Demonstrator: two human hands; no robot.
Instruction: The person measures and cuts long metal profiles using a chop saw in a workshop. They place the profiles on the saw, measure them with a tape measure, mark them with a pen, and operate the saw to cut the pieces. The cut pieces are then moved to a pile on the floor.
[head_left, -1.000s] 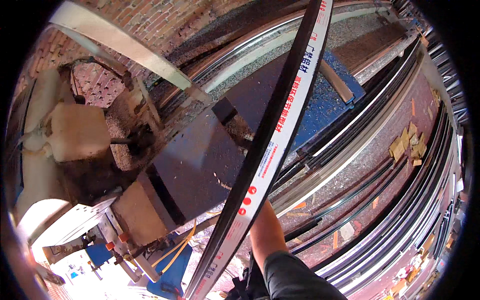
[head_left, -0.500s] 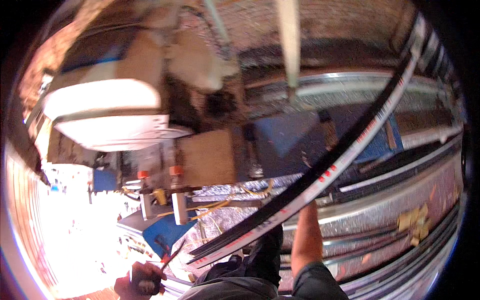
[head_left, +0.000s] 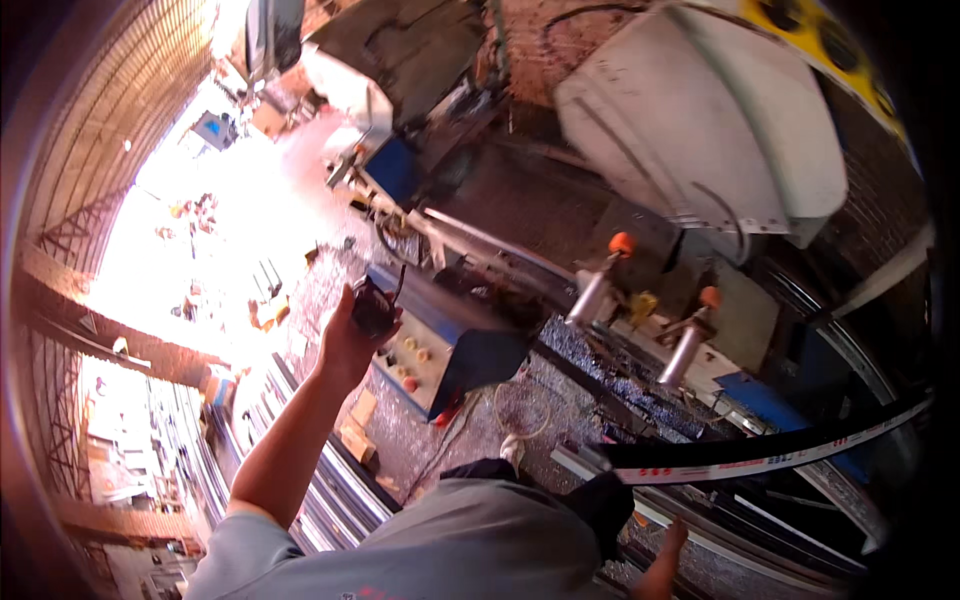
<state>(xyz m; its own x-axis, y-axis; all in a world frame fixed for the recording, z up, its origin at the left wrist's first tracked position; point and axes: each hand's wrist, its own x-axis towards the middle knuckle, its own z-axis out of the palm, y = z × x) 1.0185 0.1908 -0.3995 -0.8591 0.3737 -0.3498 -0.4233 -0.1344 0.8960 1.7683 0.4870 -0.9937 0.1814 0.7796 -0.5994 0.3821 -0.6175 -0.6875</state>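
Profile [head_left: 770, 462], long and dark with a strip of white film [head_left: 700, 471] printed in red and blue, was seen at the lower right of the head view. One end lay near the middle of the lower half, and from there the length was carried toward the right rim, where it was bent upward by the lens. Below it, further lengths of metal [head_left: 800, 535] were seen lying side by side.

A small dark object [head_left: 374, 309], with a thin dark rod [head_left: 401, 284] standing up from it, was held in the left hand [head_left: 352, 332], which was raised well to the left of the profile. The fingers were curled about the object; what kind of thing it was could not be told. Of the right hand [head_left: 677, 535], only a narrow, blurred shape was shown, low down and just below the profile. How far it was opened, and whether anything was gripped by it, could not be told.

Just beyond the left hand, a control box [head_left: 424, 378] was seen, its pale panel set with round knobs. To the right, two cylinders [head_left: 590, 298] were topped with orange caps [head_left: 621, 245], and above these a large pale guard [head_left: 680, 120] was seen. Silvery shavings [head_left: 605, 365] were scattered near the cylinders. Stacked bars [head_left: 335, 480] were laid out at the lower left, beside wood pieces [head_left: 356, 440].
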